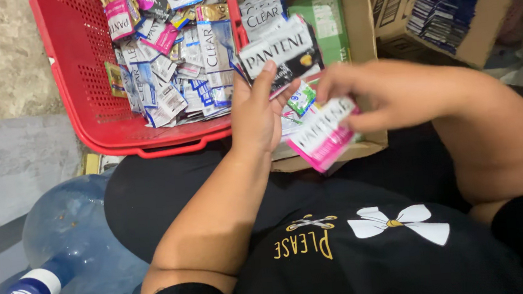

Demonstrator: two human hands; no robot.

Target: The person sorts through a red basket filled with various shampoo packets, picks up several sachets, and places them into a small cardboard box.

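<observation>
Gripping a fanned stack of white-and-black sachets (279, 55), left hand (257, 113) has fingers curled shut around them above the cardboard box (359, 8). Right hand (388, 93) pinches a blurred pink-and-white sachet (323, 134) beside it. Red basket (75, 74) nearby holds more sachets.

Both hands are raised close together, left hand (257, 113) upright (fingers curled), right hand (376, 91) pinching.

Black-white sachets (282, 52), fanned; pink sachet (320, 137), tilted.
</observation>
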